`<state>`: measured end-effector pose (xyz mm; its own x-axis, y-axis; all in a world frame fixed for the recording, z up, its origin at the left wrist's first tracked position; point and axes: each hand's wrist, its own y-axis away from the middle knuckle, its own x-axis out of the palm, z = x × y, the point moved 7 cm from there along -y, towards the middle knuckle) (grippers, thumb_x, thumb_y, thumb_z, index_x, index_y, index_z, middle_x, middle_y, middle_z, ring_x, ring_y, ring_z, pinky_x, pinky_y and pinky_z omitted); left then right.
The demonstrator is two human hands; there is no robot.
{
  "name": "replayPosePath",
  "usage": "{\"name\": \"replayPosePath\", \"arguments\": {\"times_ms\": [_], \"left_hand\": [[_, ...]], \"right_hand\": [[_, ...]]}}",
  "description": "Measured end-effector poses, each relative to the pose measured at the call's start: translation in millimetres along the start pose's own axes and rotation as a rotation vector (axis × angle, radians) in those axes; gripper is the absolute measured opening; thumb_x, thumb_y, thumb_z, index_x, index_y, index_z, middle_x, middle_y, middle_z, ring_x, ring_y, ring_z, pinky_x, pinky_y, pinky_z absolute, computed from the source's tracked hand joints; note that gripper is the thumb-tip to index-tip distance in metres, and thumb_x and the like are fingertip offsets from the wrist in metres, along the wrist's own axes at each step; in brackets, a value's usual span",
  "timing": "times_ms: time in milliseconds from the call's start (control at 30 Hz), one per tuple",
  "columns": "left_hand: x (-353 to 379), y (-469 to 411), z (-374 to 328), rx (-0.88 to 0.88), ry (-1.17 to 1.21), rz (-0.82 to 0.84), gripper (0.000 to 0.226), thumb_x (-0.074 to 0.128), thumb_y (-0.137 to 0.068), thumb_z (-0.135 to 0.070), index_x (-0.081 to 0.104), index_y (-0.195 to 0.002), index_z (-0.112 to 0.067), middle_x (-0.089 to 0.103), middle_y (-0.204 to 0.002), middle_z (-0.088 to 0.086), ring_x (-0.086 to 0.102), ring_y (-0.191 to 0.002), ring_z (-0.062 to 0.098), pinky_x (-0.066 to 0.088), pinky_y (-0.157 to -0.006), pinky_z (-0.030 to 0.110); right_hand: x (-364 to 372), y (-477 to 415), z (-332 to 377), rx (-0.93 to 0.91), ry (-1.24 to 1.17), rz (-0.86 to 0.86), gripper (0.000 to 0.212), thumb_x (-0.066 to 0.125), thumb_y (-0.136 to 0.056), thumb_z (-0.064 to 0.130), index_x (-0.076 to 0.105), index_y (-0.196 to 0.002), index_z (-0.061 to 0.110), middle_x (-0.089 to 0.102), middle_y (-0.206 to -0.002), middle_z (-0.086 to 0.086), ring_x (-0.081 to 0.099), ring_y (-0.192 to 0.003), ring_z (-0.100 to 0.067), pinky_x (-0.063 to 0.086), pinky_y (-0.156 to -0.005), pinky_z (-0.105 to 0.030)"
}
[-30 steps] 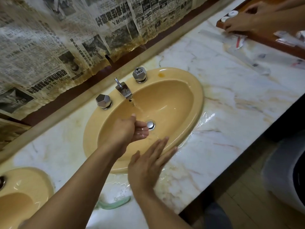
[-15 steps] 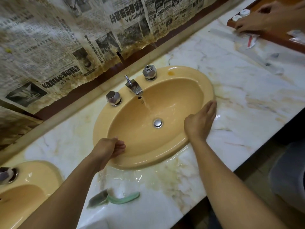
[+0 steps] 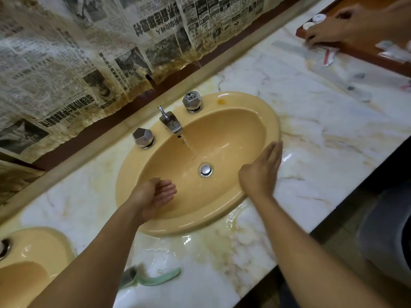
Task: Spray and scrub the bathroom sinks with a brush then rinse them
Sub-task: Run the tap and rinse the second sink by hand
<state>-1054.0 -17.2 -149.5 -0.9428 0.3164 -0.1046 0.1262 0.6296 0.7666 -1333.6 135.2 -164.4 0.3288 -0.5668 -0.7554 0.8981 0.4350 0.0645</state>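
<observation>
In the near sink (image 3: 235,130), round 7 o'clock from the drain (image 3: 206,170), the left hand (image 3: 155,196) is cupped palm-up with the fingers loosely curled. It's gripping nothing, and I can't tell if there's any water in it. The right hand (image 3: 261,170) is at 3 o'clock, fingers straight and together, laid flat over the rim. It isn't holding anything either. So both hands are bare, and the brush (image 3: 155,278) is lying on the wet counter (image 3: 322,121) at 6 o'clock, just in front of the basin, green handle pointing right.

The faucet (image 3: 170,123) at 12 o'clock is running a thin stream (image 3: 189,145) towards the drain, so I'd call this the rinse step, done by hand.

Tips for doing it well:
- That stream only wets a strip down the middle, so scoop with the cupped hand and throw water up the walls at 9 and 3.
- Wipe the flat hand right round the rim, since residue tends to sit there and round the two knobs (image 3: 143,137).
- There's an orange spot on the rim at 1 o'clock. That may need the brush, not just fingers.
- Water has pooled on the marble at 5 o'clock, so push it back in.

The second sink (image 3: 33,243) is off at 8 o'clock, and it looks wet too.
</observation>
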Motion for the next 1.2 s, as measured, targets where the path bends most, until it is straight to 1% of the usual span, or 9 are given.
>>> {"name": "replayPosePath", "arguments": {"times_ms": [133,267,333,467,733,800,967,1067,1200], "left_hand": [[43.4,-14.8,-20.3,-0.047,0.368,0.099,0.043,0.036,-0.113,-0.026,0.062,-0.113,0.008,0.068,-0.118,0.024,0.066,-0.110,0.036,0.052,-0.099,0.043],[83.5,-32.4,-54.6,-0.055,0.589,0.131,0.048,0.031,-0.113,-0.028,0.064,-0.113,0.007,0.067,-0.119,0.024,0.064,-0.110,0.035,0.050,-0.104,0.042],[97.2,-42.2,-71.9,-0.052,0.621,0.123,0.046,0.035,-0.112,-0.026,0.069,-0.104,0.004,0.072,-0.106,0.019,0.069,-0.100,0.031,0.055,-0.096,0.039],[112.3,-57.8,-88.9,-0.071,0.618,0.163,0.035,0.049,-0.104,-0.017,0.071,-0.079,-0.006,0.071,-0.075,0.008,0.071,-0.064,0.021,0.061,-0.060,0.031],[125.0,-61.4,-67.9,-0.090,0.772,0.245,0.034,0.049,-0.108,-0.022,0.071,-0.085,-0.008,0.071,-0.075,0.007,0.072,-0.064,0.019,0.062,-0.059,0.030],[141.8,-48.5,-72.8,-0.078,0.748,0.300,0.032,0.048,-0.110,-0.022,0.071,-0.094,-0.006,0.073,-0.081,0.010,0.074,-0.069,0.022,0.064,-0.062,0.033],[217.3,22.2,-75.6,0.029,0.320,0.579,0.050,0.034,-0.113,-0.031,0.057,-0.129,0.011,0.067,-0.129,0.028,0.067,-0.119,0.037,0.054,-0.103,0.044],[223.1,21.4,-63.6,0.085,0.235,0.489,0.046,0.034,-0.113,-0.028,0.057,-0.129,0.009,0.065,-0.133,0.027,0.065,-0.124,0.035,0.053,-0.104,0.040],[183.9,-7.4,-59.1,0.098,0.437,0.359,0.039,0.033,-0.113,-0.020,0.055,-0.129,0.008,0.064,-0.133,0.027,0.062,-0.126,0.036,0.050,-0.105,0.042]], "right_hand": [[-13.1,-38.1,-9.4,-0.041,-0.047,0.060,0.084,0.055,-0.091,0.012,0.008,-0.160,-0.001,0.004,-0.170,-0.014,0.005,-0.156,-0.027,0.013,-0.126,-0.034],[-11.4,-30.3,-8.0,-0.038,-0.056,0.026,0.082,0.053,-0.092,0.014,0.011,-0.161,0.003,0.003,-0.171,-0.005,0.005,-0.157,-0.020,0.017,-0.124,-0.032],[-10.8,-31.8,-9.2,-0.040,-0.058,0.021,0.082,0.053,-0.091,0.015,0.012,-0.161,0.004,0.003,-0.171,-0.003,0.006,-0.157,-0.019,0.020,-0.125,-0.034],[-10.7,-31.1,-9.6,-0.055,-0.058,0.001,0.081,0.053,-0.091,0.015,0.015,-0.161,0.005,0.003,-0.171,-0.002,0.007,-0.157,-0.017,0.022,-0.124,-0.032],[-7.9,-31.2,-12.7,-0.064,-0.084,0.014,0.078,0.053,-0.093,0.014,0.015,-0.161,0.003,0.003,-0.171,-0.003,0.008,-0.157,-0.019,0.022,-0.125,-0.034],[-8.0,-29.6,-11.2,-0.091,-0.066,0.021,0.079,0.054,-0.094,0.014,0.013,-0.160,0.000,0.001,-0.171,-0.008,0.005,-0.157,-0.022,0.019,-0.126,-0.036],[2.7,-28.0,-4.2,-0.156,0.121,0.098,0.086,0.050,-0.087,0.013,0.006,-0.157,-0.011,-0.009,-0.167,-0.024,-0.011,-0.156,-0.034,0.003,-0.128,-0.042],[4.1,-69.2,0.4,-0.152,0.228,0.129,0.088,0.050,-0.086,0.014,0.003,-0.158,-0.008,-0.007,-0.167,-0.025,-0.007,-0.156,-0.036,0.002,-0.128,-0.041],[0.3,-113.7,5.8,-0.171,0.185,0.210,0.087,0.048,-0.088,0.005,-0.002,-0.160,-0.001,-0.006,-0.169,-0.017,-0.005,-0.157,-0.028,0.000,-0.127,-0.034]]}}
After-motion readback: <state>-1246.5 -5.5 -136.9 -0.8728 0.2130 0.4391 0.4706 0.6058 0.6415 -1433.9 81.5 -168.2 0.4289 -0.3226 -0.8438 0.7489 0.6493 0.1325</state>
